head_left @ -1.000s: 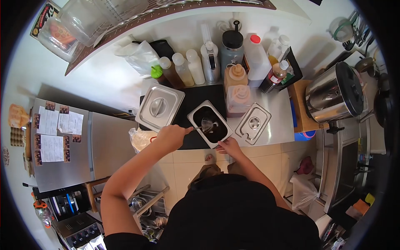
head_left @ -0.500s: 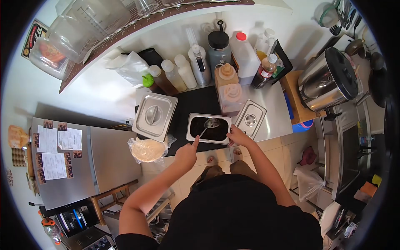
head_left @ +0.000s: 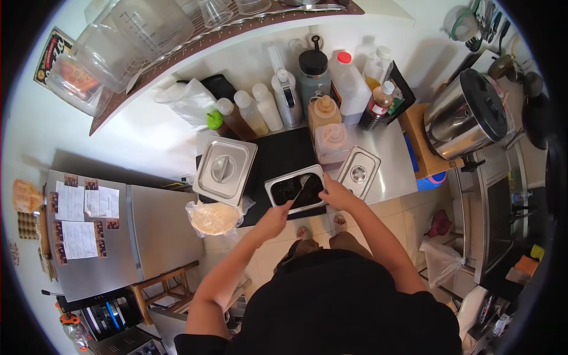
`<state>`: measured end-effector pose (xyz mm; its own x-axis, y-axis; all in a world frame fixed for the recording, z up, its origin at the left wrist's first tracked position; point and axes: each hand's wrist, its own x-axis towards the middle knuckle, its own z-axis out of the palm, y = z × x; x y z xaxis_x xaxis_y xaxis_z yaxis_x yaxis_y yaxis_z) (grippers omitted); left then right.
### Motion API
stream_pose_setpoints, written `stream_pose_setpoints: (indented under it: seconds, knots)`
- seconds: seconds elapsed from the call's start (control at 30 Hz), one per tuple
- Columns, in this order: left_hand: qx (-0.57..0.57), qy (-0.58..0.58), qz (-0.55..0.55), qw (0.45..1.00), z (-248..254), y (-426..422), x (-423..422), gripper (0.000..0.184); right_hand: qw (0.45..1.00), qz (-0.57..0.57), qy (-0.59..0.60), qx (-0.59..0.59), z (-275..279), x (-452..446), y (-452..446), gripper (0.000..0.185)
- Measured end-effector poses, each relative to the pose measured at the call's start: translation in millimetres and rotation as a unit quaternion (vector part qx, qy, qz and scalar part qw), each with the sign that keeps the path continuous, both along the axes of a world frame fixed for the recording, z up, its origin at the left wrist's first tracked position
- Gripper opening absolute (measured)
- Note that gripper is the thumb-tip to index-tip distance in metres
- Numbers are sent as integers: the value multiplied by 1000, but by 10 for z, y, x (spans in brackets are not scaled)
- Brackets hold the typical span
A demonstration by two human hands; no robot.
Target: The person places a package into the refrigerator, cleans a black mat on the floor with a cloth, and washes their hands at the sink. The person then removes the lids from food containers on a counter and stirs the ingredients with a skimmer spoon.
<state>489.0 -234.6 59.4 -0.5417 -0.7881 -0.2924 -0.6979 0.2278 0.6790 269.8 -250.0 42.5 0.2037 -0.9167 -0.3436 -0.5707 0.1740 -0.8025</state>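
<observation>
A rectangular steel food pan (head_left: 292, 171) sits at the front of the black mat (head_left: 284, 144), turned at a slant and holding a dark, shiny mass (head_left: 286, 190). My left hand (head_left: 273, 219) is closed around the handle of a slotted spoon (head_left: 300, 192), whose head is partly sunk in the dark contents. At the pan's right end, my right hand (head_left: 337, 195) grips the rim. A small steel lid (head_left: 358, 173) lies just right of the pan. To the left rests a larger steel lidded pan (head_left: 225, 168), beside a plastic-wrapped pale round item (head_left: 214, 219).
Squeeze bottles (head_left: 332, 143), a red-capped jug (head_left: 350, 83) and several other bottles line the back of the counter. A large steel pot (head_left: 458, 115) stands at right. Overhead runs a shelf (head_left: 236, 26) with clear containers. A grey fridge (head_left: 163, 228) is at left.
The pan has turned, its right end now farther back. My left hand has moved right and slightly lower, and the spoon's head sits deeper in the dark contents. My right hand stays on the rim.
</observation>
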Motion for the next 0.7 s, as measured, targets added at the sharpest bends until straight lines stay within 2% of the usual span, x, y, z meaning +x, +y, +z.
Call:
stream_pose_setpoints:
  seconds: [0.1, 0.2, 0.23, 0.33, 0.37, 0.47, 0.5, 0.6, 0.7]
  knots:
    - [41, 21, -37, 998, 39, -174, 155, 39, 998, 52, 7, -16, 36, -41, -56, 34]
    - [-43, -32, -148, 988, -49, -375, 262, 42, 997, 83, -3, -6, -42, -67, -175, 32]
    - [-43, -32, -146, 988, 37, -408, 244, 42, 995, 99, -9, 0, -56, -59, -203, 31]
    - [-123, -209, -242, 939, 294, -506, 197, 44, 993, 114, -22, -4, -81, -64, -265, 29]
    - [-123, -209, -242, 940, 323, -543, 186, 44, 992, 121, -28, -5, -84, -69, -277, 29]
    - [-211, -256, -335, 882, 387, -641, 167, 47, 991, 129, -42, -12, -97, -82, -285, 28]
    - [-211, -255, -335, 882, 442, -670, 137, 47, 990, 133, -49, -16, -102, -89, -281, 28]
    - [-274, -302, -422, 810, 588, -745, 31, 45, 988, 136, -64, -20, -113, -99, -268, 28]
    - [-303, -305, -450, 783, 612, -804, -22, 43, 987, 136, -74, -31, -127, -106, -255, 27]
